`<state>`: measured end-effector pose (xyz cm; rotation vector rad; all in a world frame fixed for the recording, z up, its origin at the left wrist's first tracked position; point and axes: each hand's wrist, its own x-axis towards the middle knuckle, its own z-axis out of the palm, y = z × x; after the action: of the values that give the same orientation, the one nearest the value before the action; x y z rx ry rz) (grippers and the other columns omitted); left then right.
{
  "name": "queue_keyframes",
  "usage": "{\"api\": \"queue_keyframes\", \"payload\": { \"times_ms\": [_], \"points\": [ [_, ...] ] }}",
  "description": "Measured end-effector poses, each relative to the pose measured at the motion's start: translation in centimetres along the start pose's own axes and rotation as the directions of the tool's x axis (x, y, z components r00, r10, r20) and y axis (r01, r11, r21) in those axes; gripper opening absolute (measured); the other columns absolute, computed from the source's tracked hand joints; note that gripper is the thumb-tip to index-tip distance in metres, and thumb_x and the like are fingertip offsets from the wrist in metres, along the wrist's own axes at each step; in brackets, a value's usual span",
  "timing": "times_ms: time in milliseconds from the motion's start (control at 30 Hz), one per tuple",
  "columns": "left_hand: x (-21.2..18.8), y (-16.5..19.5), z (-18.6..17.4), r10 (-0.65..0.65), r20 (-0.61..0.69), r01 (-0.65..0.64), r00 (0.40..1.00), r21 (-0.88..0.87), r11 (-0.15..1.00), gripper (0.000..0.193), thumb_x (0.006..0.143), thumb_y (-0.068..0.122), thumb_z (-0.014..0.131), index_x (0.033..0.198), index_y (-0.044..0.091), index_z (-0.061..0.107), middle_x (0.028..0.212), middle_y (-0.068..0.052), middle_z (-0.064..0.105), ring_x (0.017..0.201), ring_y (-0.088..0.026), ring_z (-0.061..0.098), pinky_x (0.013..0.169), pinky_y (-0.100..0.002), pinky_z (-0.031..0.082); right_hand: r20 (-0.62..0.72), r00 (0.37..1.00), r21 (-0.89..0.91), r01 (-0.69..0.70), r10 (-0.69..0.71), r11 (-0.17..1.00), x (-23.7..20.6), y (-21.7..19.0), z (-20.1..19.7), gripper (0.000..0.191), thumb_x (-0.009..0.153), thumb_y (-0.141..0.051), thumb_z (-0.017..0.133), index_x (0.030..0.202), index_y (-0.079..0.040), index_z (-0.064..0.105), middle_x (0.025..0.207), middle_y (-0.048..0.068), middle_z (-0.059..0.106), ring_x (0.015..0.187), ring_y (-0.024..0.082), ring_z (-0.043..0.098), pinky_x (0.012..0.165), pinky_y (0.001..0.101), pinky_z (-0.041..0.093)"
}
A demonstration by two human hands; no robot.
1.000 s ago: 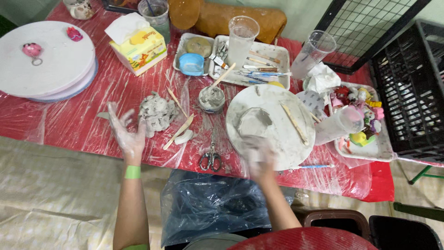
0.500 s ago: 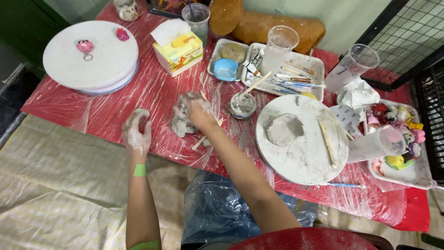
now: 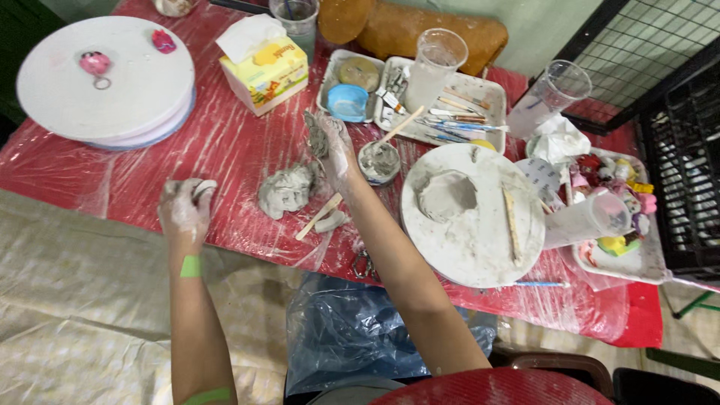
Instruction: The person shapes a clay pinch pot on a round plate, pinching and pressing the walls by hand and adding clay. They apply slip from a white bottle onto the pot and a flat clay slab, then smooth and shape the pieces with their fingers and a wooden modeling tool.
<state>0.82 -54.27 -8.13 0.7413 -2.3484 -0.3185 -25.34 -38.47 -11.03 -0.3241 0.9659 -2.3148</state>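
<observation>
Beside right hand [image 3: 330,146]: clay lump [image 3: 286,190], slip cup [image 3: 379,162].

Clay-smeared bare arms; green band on left wrist [image 3: 190,265].

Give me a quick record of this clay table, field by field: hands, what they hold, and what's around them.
Left hand: closed on a small clay piece, over the table edge
Right hand: lifted, pinching a clay strip
Between hands: clay lump, wooden stick
Right side: white board with a clay bowl
Table cover: red plastic sheet
</observation>
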Motion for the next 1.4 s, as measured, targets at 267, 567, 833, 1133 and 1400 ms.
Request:
{"api": "queue_keyframes", "payload": {
  "times_ms": [267,567,833,1133,1400],
  "points": [
    [-5.1,11.7,-0.2,-0.195,0.148,0.226,0.970,-0.844,0.486,0.047,0.089,0.009,0.073,0.134,0.009,0.061,0.109,-0.003,0.077,0.091,-0.007,0.070,0.084,-0.023,0.057,0.135,0.980,0.239,-0.177,0.148,0.955,-10.0,-3.1,-4.1,0.030,0.103,-0.024,0.063,0.124,-0.005,0.056,0.115,0.011,0.070,0.104,0.026,0.069,0.094,0.0453,0.059],
    [-12.5,33.4,1.3,0.248,-0.146,-0.256,0.958,-0.823,0.507,0.047,0.080,0.004,0.086,0.123,0.006,0.066,0.139,-0.009,0.054,0.129,-0.021,0.059,0.102,-0.037,0.059,0.143,0.988,0.502,-0.124,0.059,0.856,-26.4,-14.4,-9.2,0.058,0.101,-0.045,0.059,0.143,-0.005,0.052,0.121,0.011,0.067,0.097,0.020,0.066,0.096,0.0413,0.056],
    [-17.0,43.3,7.5,0.521,0.501,0.591,0.691,-0.807,-0.009,0.110,0.068,0.007,0.091,0.158,0.009,0.028,0.141,-0.009,0.047,0.121,-0.022,0.058,0.096,-0.038,0.057,0.215,0.969,0.219,0.076,-0.124,0.973,-36.1,-25.0,-18.3,0.069,0.086,-0.053,0.072,0.129,-0.003,0.055,0.138,0.021,0.063,0.120,0.033,0.067,0.096,0.0419,0.056],
    [-22.6,51.1,10.3,0.474,0.346,0.219,0.810,-0.928,0.302,0.101,0.064,0.010,0.092,0.150,0.006,0.040,0.145,-0.007,0.050,0.121,-0.021,0.056,0.105,-0.036,0.049,-0.068,0.958,0.028,0.282,-0.279,0.959,-41.1,-27.3,-25.6,0.047,0.083,-0.004,0.081,0.121,-0.009,0.054,0.102,0.012,0.064,0.098,0.027,0.068,0.089,0.0438,0.061],
    [-24.8,51.6,6.6,0.486,0.315,0.076,0.815,-0.890,0.449,0.051,0.084,0.012,0.078,0.131,0.002,0.058,0.130,-0.011,0.061,0.118,-0.021,0.062,0.105,-0.036,0.047,-0.168,0.899,0.265,0.437,-0.405,0.860,-43.8,-28.0,-34.2,0.056,0.095,-0.059,0.067,0.111,-0.006,0.061,0.073,-0.005,0.049,0.068,0.009,0.050,0.056,0.0221,0.039]
  ]
}}
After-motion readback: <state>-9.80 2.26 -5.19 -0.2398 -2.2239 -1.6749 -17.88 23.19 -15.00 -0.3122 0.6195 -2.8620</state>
